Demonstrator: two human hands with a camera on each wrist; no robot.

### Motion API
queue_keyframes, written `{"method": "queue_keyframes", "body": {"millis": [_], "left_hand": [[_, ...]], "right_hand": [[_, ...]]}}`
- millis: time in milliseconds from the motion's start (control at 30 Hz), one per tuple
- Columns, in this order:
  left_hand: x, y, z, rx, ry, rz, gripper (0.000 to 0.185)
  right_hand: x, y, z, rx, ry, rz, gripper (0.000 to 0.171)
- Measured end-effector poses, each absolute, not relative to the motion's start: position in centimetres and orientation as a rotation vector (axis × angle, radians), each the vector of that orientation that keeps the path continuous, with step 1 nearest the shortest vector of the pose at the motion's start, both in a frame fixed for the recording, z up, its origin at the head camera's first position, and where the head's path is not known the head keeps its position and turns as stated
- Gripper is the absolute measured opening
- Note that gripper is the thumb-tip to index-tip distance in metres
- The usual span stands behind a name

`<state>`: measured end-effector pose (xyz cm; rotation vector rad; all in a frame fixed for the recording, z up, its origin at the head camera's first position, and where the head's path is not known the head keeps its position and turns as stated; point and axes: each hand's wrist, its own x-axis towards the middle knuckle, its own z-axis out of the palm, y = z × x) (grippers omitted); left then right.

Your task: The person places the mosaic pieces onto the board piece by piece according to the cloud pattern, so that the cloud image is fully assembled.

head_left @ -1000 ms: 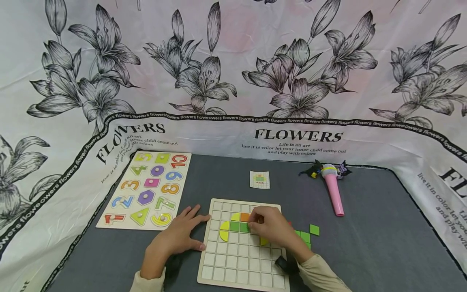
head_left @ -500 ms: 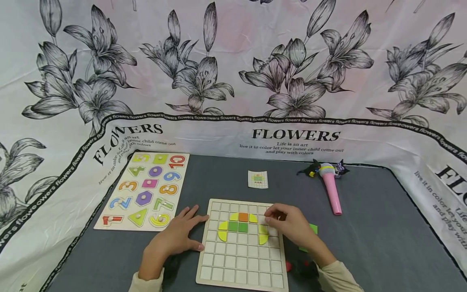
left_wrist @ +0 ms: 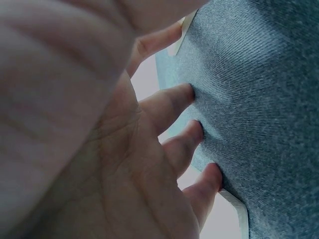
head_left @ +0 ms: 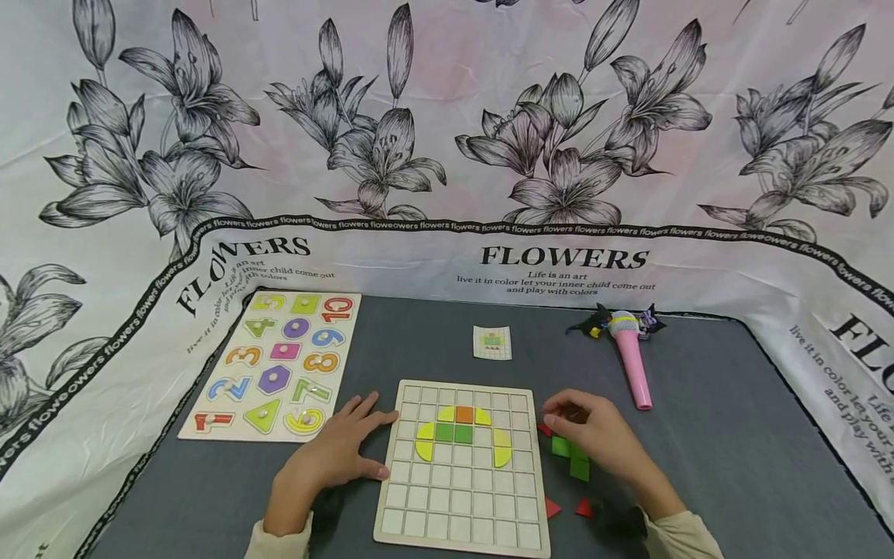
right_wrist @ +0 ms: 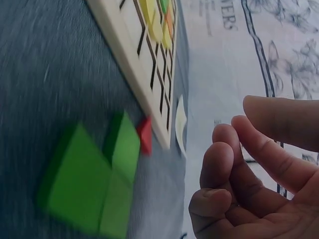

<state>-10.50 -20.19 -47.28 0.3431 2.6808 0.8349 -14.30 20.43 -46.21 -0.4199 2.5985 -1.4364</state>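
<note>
On the table (head_left: 726, 435), the left hand (head_left: 335, 454) lies flat steadying the grid board (head_left: 461, 512) while the right hand (head_left: 594, 439), loosely curled and empty, hovers over the green blocks (head_left: 569, 456) beside it, apparently choosing a piece to pinch next.

Both arms wear cream long sleeves; a dark band with a small camera sits at each wrist.
</note>
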Motion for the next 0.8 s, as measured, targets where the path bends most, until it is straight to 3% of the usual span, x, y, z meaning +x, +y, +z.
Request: {"method": "queue_keyframes", "body": {"millis": [800], "left_hand": [[-10.5,-20.3,-47.1,0.361,2.676,0.829,0.083]], "right_hand": [[-13.6,26.7,-47.3,-0.346,2.663,-1.296,0.022]]}}
